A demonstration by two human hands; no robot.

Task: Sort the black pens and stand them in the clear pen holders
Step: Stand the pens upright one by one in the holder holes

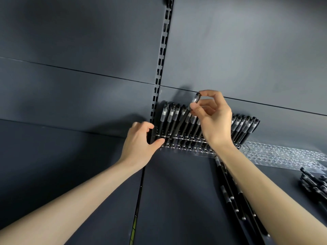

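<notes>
Fingers (pixel 206 94) of right hand (pixel 214 121) pinching top of slim black clear-capped pen (pixel 196 99), slanting down-left into clear acrylic pen holder (pixel 178 147); left hand (pixel 139 140) gripping holder's left end.

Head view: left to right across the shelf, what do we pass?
Left hand holding the end of the filled holder → right hand pinching a pen → empty clear holders → loose pen pile.

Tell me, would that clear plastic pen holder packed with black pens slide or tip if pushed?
Probably slides easily: the clear plastic pen holder sits on a smooth dark shelf, and the left hand grips its end. Likely top-heavy, since the tall black pens stand well above its low frame.
</notes>
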